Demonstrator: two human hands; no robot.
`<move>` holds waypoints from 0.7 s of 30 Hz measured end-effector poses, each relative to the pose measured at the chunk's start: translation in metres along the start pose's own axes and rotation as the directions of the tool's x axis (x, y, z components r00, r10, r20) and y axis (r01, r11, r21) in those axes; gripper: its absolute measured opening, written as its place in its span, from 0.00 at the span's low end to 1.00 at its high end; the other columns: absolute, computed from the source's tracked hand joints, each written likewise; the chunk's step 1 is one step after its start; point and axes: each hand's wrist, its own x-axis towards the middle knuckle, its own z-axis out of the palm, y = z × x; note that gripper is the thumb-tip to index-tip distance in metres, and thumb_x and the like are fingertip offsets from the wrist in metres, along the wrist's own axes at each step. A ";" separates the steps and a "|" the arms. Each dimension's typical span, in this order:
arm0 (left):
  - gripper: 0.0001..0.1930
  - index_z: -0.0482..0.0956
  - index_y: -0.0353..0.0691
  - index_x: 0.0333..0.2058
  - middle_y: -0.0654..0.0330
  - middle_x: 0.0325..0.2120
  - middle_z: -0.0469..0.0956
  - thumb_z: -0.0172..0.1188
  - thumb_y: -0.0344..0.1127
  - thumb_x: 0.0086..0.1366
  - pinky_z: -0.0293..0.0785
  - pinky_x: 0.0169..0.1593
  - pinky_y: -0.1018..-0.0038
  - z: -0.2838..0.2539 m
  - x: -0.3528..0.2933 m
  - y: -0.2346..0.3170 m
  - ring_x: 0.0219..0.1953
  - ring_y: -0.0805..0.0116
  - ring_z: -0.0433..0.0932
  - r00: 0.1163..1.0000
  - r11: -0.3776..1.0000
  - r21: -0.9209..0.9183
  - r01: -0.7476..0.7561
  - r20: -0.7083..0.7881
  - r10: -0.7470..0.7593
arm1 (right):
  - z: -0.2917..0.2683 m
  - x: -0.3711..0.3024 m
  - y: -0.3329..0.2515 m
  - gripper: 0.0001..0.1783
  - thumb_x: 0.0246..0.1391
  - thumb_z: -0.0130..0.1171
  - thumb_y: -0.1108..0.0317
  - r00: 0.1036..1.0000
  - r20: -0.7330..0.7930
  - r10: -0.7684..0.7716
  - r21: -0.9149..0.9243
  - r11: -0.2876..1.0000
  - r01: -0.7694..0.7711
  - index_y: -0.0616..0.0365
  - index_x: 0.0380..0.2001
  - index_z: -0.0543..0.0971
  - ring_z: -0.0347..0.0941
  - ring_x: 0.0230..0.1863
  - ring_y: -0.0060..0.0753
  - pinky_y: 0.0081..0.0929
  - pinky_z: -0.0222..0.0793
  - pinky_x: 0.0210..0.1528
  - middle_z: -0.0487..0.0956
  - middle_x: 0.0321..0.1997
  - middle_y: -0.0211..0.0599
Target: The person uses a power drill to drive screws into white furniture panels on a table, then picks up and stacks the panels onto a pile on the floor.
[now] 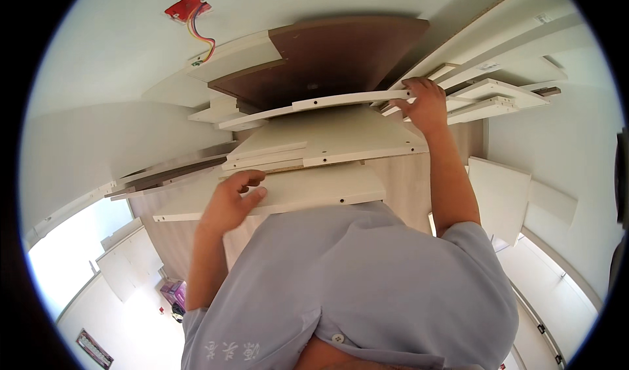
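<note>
My right hand reaches forward and grips the right end of a long white furniture board, which stands on edge with small dark holes along it. Closer to me, my left hand hovers near a lower white board. Its fingers are loosely bent, the thumb is apart, and nothing shows between them. Between the hands lies a stack of white panels with drilled holes in the edges and narrow strips on its left side. Whether the left fingertips touch the stack is hard to tell.
Behind the held board, a dark brown panel leans at the wall. Colored wires hang from a red wall box. More white boards lie at the right, and long strips lie at the left. Wood-look flooring shows beside the stack.
</note>
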 end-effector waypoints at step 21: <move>0.23 0.80 0.43 0.58 0.46 0.54 0.82 0.69 0.37 0.65 0.79 0.60 0.53 -0.021 0.243 -0.219 0.57 0.45 0.81 0.992 0.685 0.725 0.075 0.016 -0.125 | 0.035 -0.014 0.044 0.24 0.54 0.79 0.64 0.836 0.344 0.427 0.558 0.623 -0.548 0.56 0.51 0.82 0.80 0.36 0.27 0.30 0.77 0.40 0.86 0.35 0.33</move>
